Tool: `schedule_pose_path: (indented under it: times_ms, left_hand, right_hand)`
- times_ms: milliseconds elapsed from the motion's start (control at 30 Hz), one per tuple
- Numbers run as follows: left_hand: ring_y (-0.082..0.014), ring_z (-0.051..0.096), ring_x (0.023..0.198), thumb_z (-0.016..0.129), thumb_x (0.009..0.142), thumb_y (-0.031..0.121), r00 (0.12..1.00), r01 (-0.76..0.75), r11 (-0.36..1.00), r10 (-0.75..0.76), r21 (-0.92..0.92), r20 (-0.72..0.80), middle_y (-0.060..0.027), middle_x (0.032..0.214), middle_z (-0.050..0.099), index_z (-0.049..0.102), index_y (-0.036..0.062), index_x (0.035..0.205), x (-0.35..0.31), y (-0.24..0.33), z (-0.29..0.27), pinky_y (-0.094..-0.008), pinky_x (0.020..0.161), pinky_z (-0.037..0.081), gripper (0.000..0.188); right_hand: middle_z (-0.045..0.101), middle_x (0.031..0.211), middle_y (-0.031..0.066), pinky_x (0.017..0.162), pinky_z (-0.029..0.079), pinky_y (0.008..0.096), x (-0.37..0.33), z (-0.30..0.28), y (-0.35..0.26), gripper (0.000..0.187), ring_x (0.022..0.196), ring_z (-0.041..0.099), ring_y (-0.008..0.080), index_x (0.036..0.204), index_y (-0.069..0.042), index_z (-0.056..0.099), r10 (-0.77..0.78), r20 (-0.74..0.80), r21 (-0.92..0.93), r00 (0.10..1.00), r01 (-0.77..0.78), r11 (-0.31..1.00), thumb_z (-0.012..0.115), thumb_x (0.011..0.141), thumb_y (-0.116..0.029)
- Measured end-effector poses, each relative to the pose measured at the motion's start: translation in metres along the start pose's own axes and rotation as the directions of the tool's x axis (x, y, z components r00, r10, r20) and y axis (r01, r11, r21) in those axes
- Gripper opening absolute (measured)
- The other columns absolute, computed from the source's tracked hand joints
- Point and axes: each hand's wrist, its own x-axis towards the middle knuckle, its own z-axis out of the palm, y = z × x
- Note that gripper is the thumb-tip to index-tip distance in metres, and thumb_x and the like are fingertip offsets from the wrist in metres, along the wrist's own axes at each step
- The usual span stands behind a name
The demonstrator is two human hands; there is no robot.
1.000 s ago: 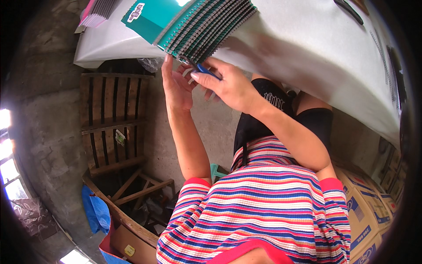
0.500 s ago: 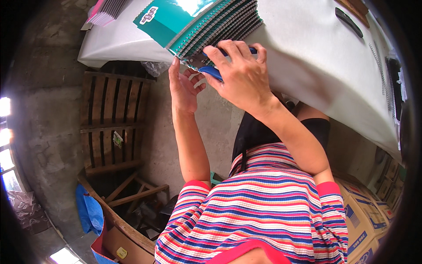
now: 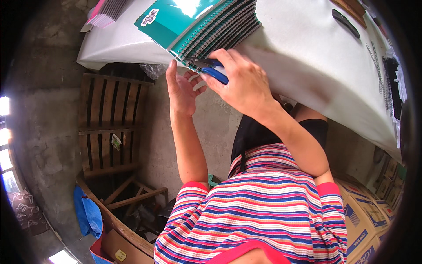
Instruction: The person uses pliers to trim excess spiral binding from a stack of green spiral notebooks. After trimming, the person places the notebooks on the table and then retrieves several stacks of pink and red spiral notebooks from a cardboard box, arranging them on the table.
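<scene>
A stack of teal spiral-bound notebooks (image 3: pixel 169 27) lies at the table's near edge, its several dark coil bindings turned toward me. My right hand (image 3: pixel 244 79) is closed around blue-handled pliers (image 3: pixel 214 75). Their dark jaws reach in at the near corner of the stack, by the coil ends; whether they bite on a wire I cannot tell. Just left of that corner, my left hand (image 3: pixel 183 90) is raised with its thumb up and its fingers apart, loosely bent. Its fingertips come close to the lower notebooks, and whether they touch is unclear.
The white-covered table (image 3: pixel 303 57) carries pink-edged notebooks (image 3: pixel 107 12) at far left, a black cutter knife (image 3: pixel 346 23) and loose coils (image 3: pixel 377 66) at right. A wooden pallet (image 3: pixel 112 119) leans at left. Cardboard boxes (image 3: pixel 358 215) are stacked at lower right.
My right hand has shifted slightly downward with the pliers, and their jaws now show more plainly. The left hand has dropped a little from the corner.
</scene>
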Motion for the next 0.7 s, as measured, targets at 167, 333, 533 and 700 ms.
schedule_pose_path:
  times_ms: [167, 333, 533, 700]
  left_hand:
    - [-0.0376, 0.039, 0.117, 0.038, 0.069, 0.078, 0.995, -0.102, 0.995, 0.102, 0.016, -0.013, -0.023, 0.129, 0.032, -0.002, 0.0152, 0.143, 0.002, 0.014, -0.001, -0.0518, 0.083, 0.038, 0.105]
    - [-0.0392, 0.04, 0.118, 0.047, 0.071, 0.072, 0.996, -0.082, 0.993, 0.085, -0.081, 0.027, -0.0226, 0.134, 0.031, -0.006, 0.0126, 0.142, 0.01, 0.028, 0.001, -0.0608, 0.088, 0.034, 0.107]
    - [-0.0397, 0.046, 0.109, 0.054, 0.069, 0.065, 0.99, -0.13, 0.986, 0.135, -0.1, 0.045, -0.0282, 0.119, 0.036, 0.019, 0.0014, 0.136, 0.024, 0.03, 0.003, -0.0606, 0.078, 0.042, 0.098]
    - [-0.0358, 0.051, 0.109, 0.057, 0.074, 0.053, 0.991, -0.085, 0.974, 0.105, -0.208, 0.087, -0.0201, 0.125, 0.044, 0.022, 0.0044, 0.134, 0.024, 0.035, 0.003, -0.0542, 0.086, 0.044, 0.084]
  right_hand:
    - [0.058, 0.101, 0.0043, 0.082, 0.039, 0.0457, 0.002, 0.0, 0.002, 0.043, 0.094, 0.056, 0.021, 0.109, -0.014, 0.058, -0.195, -0.156, -0.272, 0.968, 0.148, 0.951, 0.07, 0.072, -0.032]
    - [0.059, 0.101, 0.0048, 0.08, 0.04, 0.0457, 0.005, 0.002, -0.003, 0.042, 0.094, 0.057, 0.0211, 0.11, -0.014, 0.058, -0.192, -0.116, -0.306, 0.974, 0.149, 0.94, 0.069, 0.074, -0.032]
    - [0.062, 0.087, 0.0082, 0.066, 0.049, 0.0395, 0.005, -0.001, -0.007, 0.034, 0.078, 0.063, 0.0248, 0.105, -0.011, 0.059, -0.039, 0.036, -0.033, 0.999, 0.04, 0.999, 0.064, 0.08, -0.034]
    - [0.062, 0.078, 0.0124, 0.064, 0.051, 0.0382, 0.018, -0.008, 0.002, 0.033, 0.068, 0.063, 0.0282, 0.104, -0.007, 0.056, 0.125, 0.698, 0.563, 0.705, -0.648, 0.512, 0.056, 0.085, -0.034]
